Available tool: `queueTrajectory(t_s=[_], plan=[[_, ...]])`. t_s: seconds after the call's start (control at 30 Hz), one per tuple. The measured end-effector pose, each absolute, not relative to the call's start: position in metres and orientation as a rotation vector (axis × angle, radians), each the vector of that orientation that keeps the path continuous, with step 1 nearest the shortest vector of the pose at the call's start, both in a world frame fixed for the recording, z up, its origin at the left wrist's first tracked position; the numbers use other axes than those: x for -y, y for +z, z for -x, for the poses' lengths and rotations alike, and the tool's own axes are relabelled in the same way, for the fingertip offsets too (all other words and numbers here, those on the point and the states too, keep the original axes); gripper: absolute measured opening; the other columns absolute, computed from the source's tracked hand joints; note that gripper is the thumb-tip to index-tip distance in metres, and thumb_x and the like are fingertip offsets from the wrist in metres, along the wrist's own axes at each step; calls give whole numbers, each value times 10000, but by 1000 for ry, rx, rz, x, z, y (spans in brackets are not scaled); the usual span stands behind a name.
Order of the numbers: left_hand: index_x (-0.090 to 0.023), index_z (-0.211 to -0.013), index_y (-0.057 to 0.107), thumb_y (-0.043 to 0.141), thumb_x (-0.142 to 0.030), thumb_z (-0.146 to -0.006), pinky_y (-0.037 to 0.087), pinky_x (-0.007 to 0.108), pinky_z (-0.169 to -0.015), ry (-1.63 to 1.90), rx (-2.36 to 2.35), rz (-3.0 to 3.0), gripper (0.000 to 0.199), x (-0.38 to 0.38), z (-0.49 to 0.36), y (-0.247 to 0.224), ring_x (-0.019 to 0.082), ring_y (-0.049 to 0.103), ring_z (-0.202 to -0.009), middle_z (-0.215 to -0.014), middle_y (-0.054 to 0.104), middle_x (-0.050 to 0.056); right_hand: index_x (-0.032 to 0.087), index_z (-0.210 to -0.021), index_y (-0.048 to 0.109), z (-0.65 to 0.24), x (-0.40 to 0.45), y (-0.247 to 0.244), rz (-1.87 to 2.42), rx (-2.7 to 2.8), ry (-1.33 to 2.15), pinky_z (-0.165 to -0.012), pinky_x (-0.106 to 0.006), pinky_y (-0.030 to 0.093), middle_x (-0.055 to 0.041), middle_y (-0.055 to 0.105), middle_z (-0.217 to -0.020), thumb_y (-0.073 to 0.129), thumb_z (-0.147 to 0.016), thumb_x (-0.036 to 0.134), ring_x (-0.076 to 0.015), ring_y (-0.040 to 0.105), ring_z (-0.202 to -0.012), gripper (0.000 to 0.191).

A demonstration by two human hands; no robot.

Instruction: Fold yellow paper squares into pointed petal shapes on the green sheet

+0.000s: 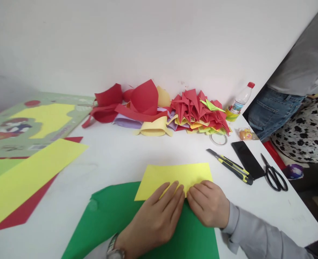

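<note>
A yellow paper rectangle [172,174] lies partly over a large green sheet [112,208] at the near middle of the table. My left hand [160,214] rests on its lower edge, palm down, with the fingers stretched out. Beside it my right hand [209,203] has curled fingers pressed on the same paper's lower right part, and the fingertips of both hands nearly meet. Whether the right fingers pinch the edge is hidden.
Red folded stars [191,108] and curled red paper [145,97] stand along the wall. Rightward lie a tape roll [218,139], cutter knives [233,168], a phone [247,160], scissors [274,176] and a bottle [240,102]. Yellow strips [34,176] lie left. People stand beyond the right edge.
</note>
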State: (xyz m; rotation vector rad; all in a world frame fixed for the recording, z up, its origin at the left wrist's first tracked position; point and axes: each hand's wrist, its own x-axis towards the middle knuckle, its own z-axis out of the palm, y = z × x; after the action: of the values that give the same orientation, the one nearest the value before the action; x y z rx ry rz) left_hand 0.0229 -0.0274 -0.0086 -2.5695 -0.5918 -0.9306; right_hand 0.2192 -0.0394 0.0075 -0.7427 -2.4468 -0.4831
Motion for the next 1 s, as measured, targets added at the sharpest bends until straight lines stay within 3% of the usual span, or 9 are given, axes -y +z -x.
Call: queueTrajectory(t_s=[0.4, 0.47, 0.57, 0.7, 0.8, 1.0], plan=[[-121, -1071, 642, 416, 1, -893, 425, 469, -969, -757, 720, 2375, 313, -10, 36, 14, 294, 656, -1067, -1034, 743, 137, 87, -877, 661, -247, 35, 5, 882, 2355, -636, -659, -334, 474, -96, 698, -789, 531, -890, 55, -195, 621, -765, 134], [-122, -1088, 624, 414, -24, -910, 460, 477, -903, -691, 693, 2329, 292, -17, 50, 17, 302, 677, -1011, -1033, 746, 138, 92, -882, 661, -249, 34, 4, 923, 2340, -639, -665, -335, 470, -96, 698, -799, 545, -883, 59, -196, 618, -765, 121], [-133, -1146, 602, 537, -102, -890, 457, 482, -913, -676, 843, 2320, 266, -13, 53, 18, 315, 644, -1076, -1101, 729, 129, 93, -880, 662, -245, 33, 3, 937, 2336, -623, -668, -338, 466, -103, 686, -793, 528, -886, 61, -198, 611, -769, 138], [-193, -1107, 647, 374, -118, -940, 369, 436, -1043, -968, 739, 2582, 329, 15, 17, 5, 262, 547, -1226, -1139, 720, 71, 96, -814, 662, -228, 37, 1, 818, 2423, -549, -691, -354, 476, -120, 665, -789, 473, -897, 68, -201, 604, -777, 209], [-155, -1059, 684, 327, -143, -956, 331, 397, -1060, -955, 639, 2651, 371, 33, -10, -6, 248, 593, -1127, -1104, 730, 74, 117, -809, 663, -217, 42, -1, 778, 2459, -519, -696, -358, 482, -118, 670, -812, 482, -907, 98, -198, 601, -777, 206], [-139, -964, 705, 321, -76, -931, 427, 427, -906, -955, 622, 2607, 391, 24, -4, -4, 262, 639, -983, -970, 752, 99, 101, -882, 672, -224, 38, 0, 780, 2402, -554, -693, -352, 486, -114, 695, -833, 500, -907, 90, -202, 627, -805, 174]])
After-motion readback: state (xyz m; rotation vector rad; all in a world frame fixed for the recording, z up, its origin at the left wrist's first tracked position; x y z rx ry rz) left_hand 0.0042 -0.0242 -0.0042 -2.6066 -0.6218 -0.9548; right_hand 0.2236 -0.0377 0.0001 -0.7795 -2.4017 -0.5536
